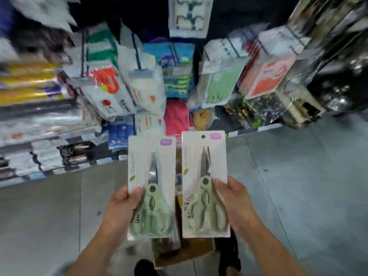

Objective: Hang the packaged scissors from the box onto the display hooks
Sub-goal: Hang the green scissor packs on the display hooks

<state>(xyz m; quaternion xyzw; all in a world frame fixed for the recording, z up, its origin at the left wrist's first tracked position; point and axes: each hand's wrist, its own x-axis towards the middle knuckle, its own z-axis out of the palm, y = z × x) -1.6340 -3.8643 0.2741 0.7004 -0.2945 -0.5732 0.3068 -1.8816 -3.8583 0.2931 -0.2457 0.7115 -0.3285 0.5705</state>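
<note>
Head view: the left hand [121,204] at seven o'clock grips one pack of scissors [152,188] by its lower left edge, thumb on the front and the other fingers hidden behind the card. The right hand [234,198] at five o'clock pinches a second pack [205,184] the same way at its right edge. Both packs stand upright, just beside each other, above a brown cardboard box [187,251] at six o'clock. Blurred hanging goods [177,76] fill twelve o'clock.

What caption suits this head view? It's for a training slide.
Each hand, left and right, holds a scissors pack, left pack and right pack, above the box, facing stocked hooks.
</note>
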